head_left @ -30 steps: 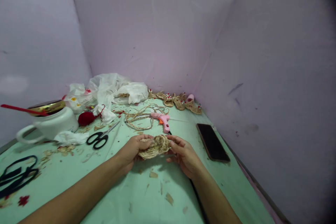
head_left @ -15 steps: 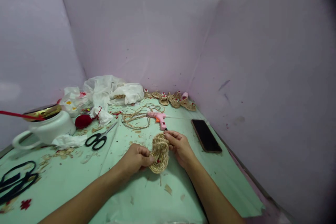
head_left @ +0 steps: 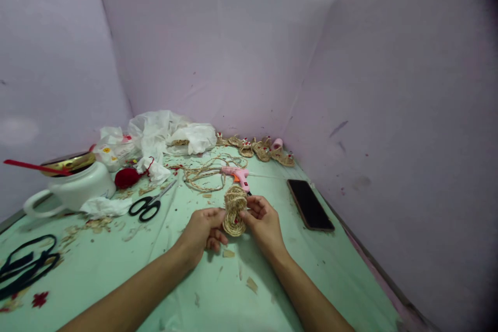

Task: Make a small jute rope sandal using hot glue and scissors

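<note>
Between my hands is a small woven straw slipper [head_left: 234, 208], tan and braided, with a strap band across it and a small red spot near its lower end. My left hand [head_left: 204, 229] pinches its left edge between thumb and forefinger, the other fingers curled below. On the opposite side, my right hand [head_left: 263, 222] grips the slipper with the thumb on top and fingers behind. A pink glue gun [head_left: 236, 175] lies just beyond the slipper, beside loose braided straw cord [head_left: 202, 179].
Black-handled scissors [head_left: 147, 206], a red yarn ball [head_left: 127, 178] and a white mug [head_left: 83, 187] stand or lie to the left. A phone [head_left: 310, 205] lies at right. Several straw slippers [head_left: 262, 150] and white plastic bags [head_left: 163, 129] line the back wall.
The slipper has moved slightly away from me and is turned a little. My right thumb has come down onto its top, and my left fingers have shifted along its left edge.
</note>
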{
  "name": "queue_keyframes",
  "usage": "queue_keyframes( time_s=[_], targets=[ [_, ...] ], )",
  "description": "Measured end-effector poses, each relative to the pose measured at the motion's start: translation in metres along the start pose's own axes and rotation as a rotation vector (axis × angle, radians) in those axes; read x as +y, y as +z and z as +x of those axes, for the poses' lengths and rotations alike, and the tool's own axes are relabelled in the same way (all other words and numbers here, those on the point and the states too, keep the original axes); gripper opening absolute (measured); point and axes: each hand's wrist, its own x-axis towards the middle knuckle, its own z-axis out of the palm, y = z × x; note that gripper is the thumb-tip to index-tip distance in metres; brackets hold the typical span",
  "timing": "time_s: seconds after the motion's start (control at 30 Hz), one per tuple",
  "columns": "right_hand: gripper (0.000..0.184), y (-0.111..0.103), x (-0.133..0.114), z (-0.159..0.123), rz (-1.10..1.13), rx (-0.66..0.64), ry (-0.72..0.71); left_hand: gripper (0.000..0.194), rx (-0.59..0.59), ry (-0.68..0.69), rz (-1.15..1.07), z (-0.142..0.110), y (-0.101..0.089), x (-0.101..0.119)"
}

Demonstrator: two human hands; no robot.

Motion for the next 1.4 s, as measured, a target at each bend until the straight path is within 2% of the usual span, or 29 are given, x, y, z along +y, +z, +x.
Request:
queue_keyframes(
  time_s=[0.1,0.3,0.47,0.63,0.7,0.8,0.93,1.0,1.07,1.13,1.4],
  targets=[
    [0.021,0.000,0.003,0.000,-0.052,0.008,-0.030,0.033,-0.024,-0.049,-0.065,0.002,-0.003,0.003],
    [0.013,-0.002,0.007,-0.001,-0.149,0.029,-0.080,0.016,-0.009,-0.057,-0.115,0.003,-0.003,0.002],
    [0.012,-0.003,0.008,-0.001,-0.195,0.013,-0.106,0.029,-0.080,-0.125,-0.150,0.004,-0.006,0.006],
    [0.011,0.000,0.006,-0.002,-0.285,-0.038,-0.128,0.025,-0.080,-0.122,-0.128,0.006,-0.007,0.007],
    [0.016,-0.003,0.001,0.000,-0.362,-0.031,-0.144,0.027,-0.083,-0.108,-0.126,0.006,-0.008,0.007],
    [0.029,-0.028,-0.013,0.009,-0.541,0.098,-0.172,0.027,-0.080,-0.084,-0.129,0.005,-0.011,0.008],
    [0.043,-0.093,-0.041,0.023,-0.905,0.452,-0.129,0.028,-0.022,-0.080,-0.075,0.005,-0.015,0.006],
    [0.054,-0.122,-0.050,0.029,-1.084,0.551,-0.046,0.031,-0.007,-0.079,-0.056,0.006,-0.016,0.003],
    [0.062,-0.141,-0.050,0.034,-1.219,0.567,0.053,0.033,-0.013,-0.075,-0.035,0.007,-0.015,0.000],
    [0.064,-0.150,-0.045,0.040,-1.319,0.533,0.127,0.033,-0.021,-0.076,0.008,0.009,-0.014,-0.002],
    [0.067,-0.155,-0.034,0.062,-1.497,0.387,0.192,0.017,0.095,-0.042,0.098,0.016,-0.007,0.005]
  ],
)
